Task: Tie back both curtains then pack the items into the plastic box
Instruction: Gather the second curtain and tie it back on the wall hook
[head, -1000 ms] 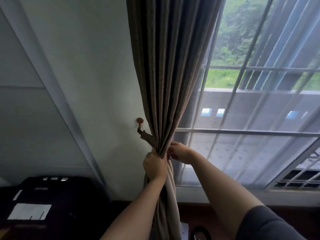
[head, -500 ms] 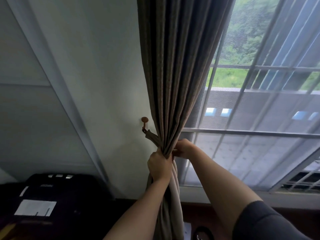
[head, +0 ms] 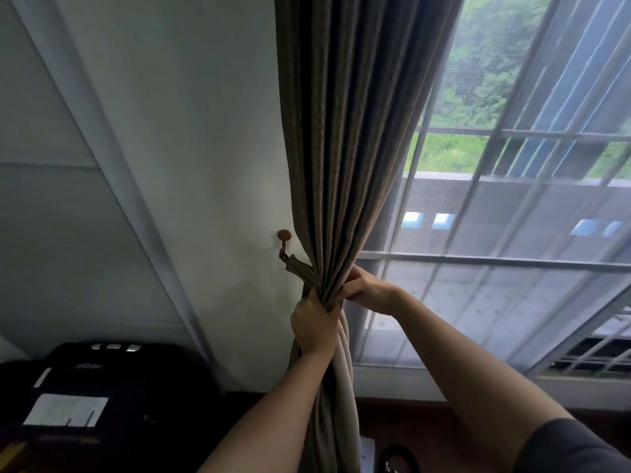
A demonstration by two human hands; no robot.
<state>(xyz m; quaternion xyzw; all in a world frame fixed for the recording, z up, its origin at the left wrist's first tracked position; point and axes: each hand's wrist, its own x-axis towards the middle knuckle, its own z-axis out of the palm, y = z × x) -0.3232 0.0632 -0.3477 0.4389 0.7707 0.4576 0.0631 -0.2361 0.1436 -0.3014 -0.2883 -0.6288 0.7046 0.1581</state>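
Note:
A brown pleated curtain [head: 345,148] hangs gathered into a narrow bunch beside the window. A matching tieback strap [head: 300,269] runs from a round brown wall hook [head: 284,236] to the bunch. My left hand [head: 316,324] grips the gathered curtain just below the strap. My right hand [head: 367,290] holds the curtain's right side at the same height, fingers curled into the folds; the strap's far end is hidden behind the fabric. No plastic box is in view.
A white wall [head: 191,165] lies left of the curtain. A sheer white curtain [head: 512,233] covers the window [head: 478,257] on the right. A black printer-like machine [head: 102,387] sits at the lower left. Small dark objects lie on the dark surface [head: 396,459] below.
The view has shifted a little, so curtain and hands sit further right in frame. Both hands keep their grip at the strap, the right hand slightly higher against the folds.

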